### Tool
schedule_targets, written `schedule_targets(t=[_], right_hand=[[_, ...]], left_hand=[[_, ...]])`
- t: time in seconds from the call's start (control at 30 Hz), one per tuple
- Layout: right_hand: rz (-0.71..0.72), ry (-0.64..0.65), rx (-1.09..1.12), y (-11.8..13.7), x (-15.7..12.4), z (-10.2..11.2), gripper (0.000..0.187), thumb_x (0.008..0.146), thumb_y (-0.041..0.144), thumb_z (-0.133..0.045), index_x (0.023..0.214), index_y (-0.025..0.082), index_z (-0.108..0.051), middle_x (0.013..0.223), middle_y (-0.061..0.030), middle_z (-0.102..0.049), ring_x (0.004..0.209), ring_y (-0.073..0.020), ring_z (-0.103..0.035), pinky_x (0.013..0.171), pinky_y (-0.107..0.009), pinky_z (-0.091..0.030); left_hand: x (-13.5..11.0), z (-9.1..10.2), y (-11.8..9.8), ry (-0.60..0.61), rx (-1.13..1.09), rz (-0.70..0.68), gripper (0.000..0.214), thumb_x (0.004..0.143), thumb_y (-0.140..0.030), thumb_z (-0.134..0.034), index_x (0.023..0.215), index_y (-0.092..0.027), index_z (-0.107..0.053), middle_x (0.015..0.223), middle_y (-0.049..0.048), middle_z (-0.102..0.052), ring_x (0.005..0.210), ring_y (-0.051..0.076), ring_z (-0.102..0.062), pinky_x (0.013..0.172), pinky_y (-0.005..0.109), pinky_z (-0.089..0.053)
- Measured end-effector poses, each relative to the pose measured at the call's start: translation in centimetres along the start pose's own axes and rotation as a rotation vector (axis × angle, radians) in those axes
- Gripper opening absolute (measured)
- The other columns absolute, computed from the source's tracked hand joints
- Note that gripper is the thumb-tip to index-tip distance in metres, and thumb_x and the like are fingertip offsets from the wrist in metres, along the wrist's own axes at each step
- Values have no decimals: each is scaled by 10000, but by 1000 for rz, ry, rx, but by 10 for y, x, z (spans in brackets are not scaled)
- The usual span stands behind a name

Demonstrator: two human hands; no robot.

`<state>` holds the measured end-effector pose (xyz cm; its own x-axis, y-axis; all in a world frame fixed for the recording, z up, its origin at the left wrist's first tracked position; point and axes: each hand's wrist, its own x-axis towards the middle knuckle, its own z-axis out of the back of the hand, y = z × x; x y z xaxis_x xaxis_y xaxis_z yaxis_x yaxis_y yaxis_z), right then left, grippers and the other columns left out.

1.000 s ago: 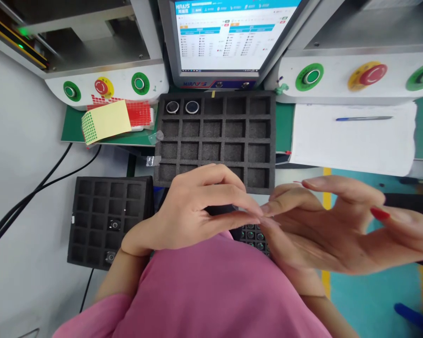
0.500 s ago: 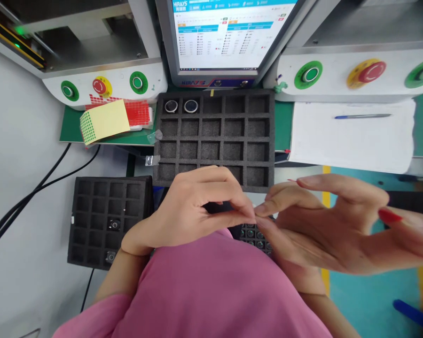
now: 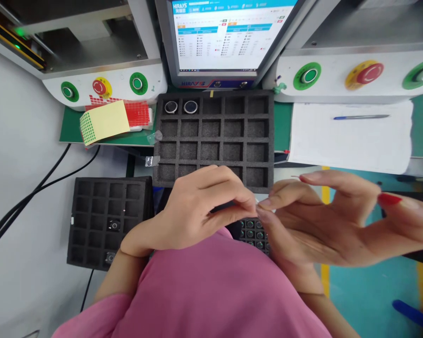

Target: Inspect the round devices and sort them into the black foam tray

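One head-worn camera looked forward and down, close above the left hand [image 3: 197, 211] and right hand [image 3: 317, 220], with the monitor [image 3: 229, 40] farther off ahead.

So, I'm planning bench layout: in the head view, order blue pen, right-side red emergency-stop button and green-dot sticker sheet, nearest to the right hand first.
1. Blue pen, ahead of the right hand.
2. Red emergency-stop button, further back, same side.
3. Green-dot sticker sheet, far left.
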<state>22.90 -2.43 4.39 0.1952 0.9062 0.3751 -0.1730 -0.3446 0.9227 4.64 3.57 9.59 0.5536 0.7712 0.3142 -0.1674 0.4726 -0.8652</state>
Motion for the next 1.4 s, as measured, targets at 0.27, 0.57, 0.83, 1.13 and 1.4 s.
schedule_targets(t=[0.27,0.57,0.83,1.13,1.4], right_hand=[[138,-190,-62,6,12,-10,852,653,34,-763,1351,475,-553,1275,-10,-548,1011,-272,-653,491,-371,-602],[-140,-62,209,5,21,-10,630,713,3,-757,1216,354,-613,1144,-30,-620,775,-151,-631,570,-280,-562],[-257,-116,351,-23,20,-15,587,688,6,-760,1162,312,-596,1063,22,-642,606,-50,-606,634,-202,-569],[-183,-445,147,-117,45,25,633,639,200,-826,1145,301,-459,1044,40,-585,579,-41,-584,663,-226,-548],[-253,-451,82,-206,79,35,595,665,377,-811,1117,246,-447,945,29,-579,557,-73,-585,578,-240,-527]], left_hand=[[-3,1,0,-24,56,32,93,953,-176,-639,863,-176,-615,851,15,-639,794,119,-593,740,254,-508],[0,-6,11,-63,-273,303,125,939,-245,-646,858,-176,-582,876,18,-619,820,117,-601,756,236,-517],[6,-37,37,6,-642,676,420,726,-292,-834,1049,-161,-600,770,13,-703,699,148,-700,674,253,-557],[83,-95,96,11,-365,772,188,787,-95,-758,816,-141,-578,607,9,-688,599,158,-714,600,232,-565],[134,-123,148,36,55,708,283,788,-26,-700,679,-177,-487,588,-10,-630,628,161,-675,691,289,-532]])
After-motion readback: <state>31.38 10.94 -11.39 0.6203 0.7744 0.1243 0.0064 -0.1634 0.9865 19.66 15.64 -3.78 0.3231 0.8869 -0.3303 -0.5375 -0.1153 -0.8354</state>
